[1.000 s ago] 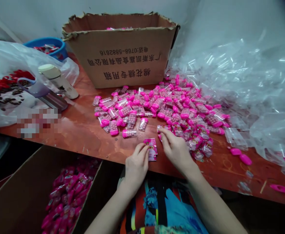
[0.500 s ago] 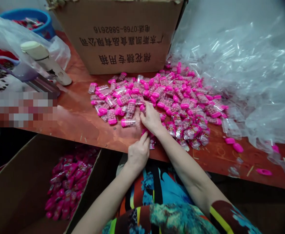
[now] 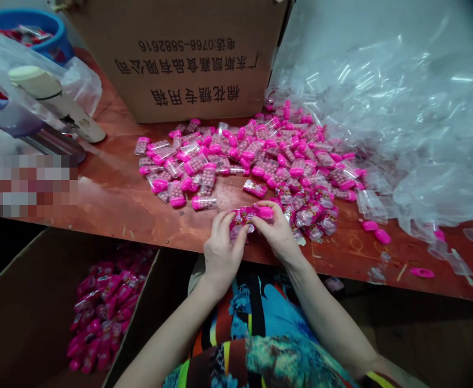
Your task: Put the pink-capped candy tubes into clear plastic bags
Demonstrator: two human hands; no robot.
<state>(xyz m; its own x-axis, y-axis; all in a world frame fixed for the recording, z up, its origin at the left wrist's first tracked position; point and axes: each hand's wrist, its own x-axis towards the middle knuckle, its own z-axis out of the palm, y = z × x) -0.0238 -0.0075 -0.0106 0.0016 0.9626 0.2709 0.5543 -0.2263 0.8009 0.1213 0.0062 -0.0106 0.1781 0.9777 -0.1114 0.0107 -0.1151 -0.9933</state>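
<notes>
At the table's front edge, my left hand [image 3: 222, 250] pinches a printed pink wrapper [image 3: 242, 216] between thumb and fingers. From the other side, my right hand [image 3: 279, 237] grips a small candy bottle by its pink cap [image 3: 266, 212]. The bottle's body is at the wrapper; how far it lies inside is hidden. Just beyond my hands lies another pink wrapper [image 3: 255, 187], flat on the wood. A heap of clear candy bottles [image 3: 208, 178] with pink caps spreads behind. Beside my right hand sits a cluster of wrapped packets [image 3: 311, 210].
A large cardboard box [image 3: 196, 70] stands behind the heap. Clear plastic bags and empty bottles [image 3: 402, 134] pile up on the right. At left are a white flask [image 3: 58, 102] and a blue basin [image 3: 61, 37]. Below the table, an open carton [image 3: 22, 302] holds pink packets [image 3: 103, 312].
My right hand has drawn back from the heap with a bottle and met my left hand at the wrapper. My left hand has turned and raised the wrapper. The view has shifted slightly.
</notes>
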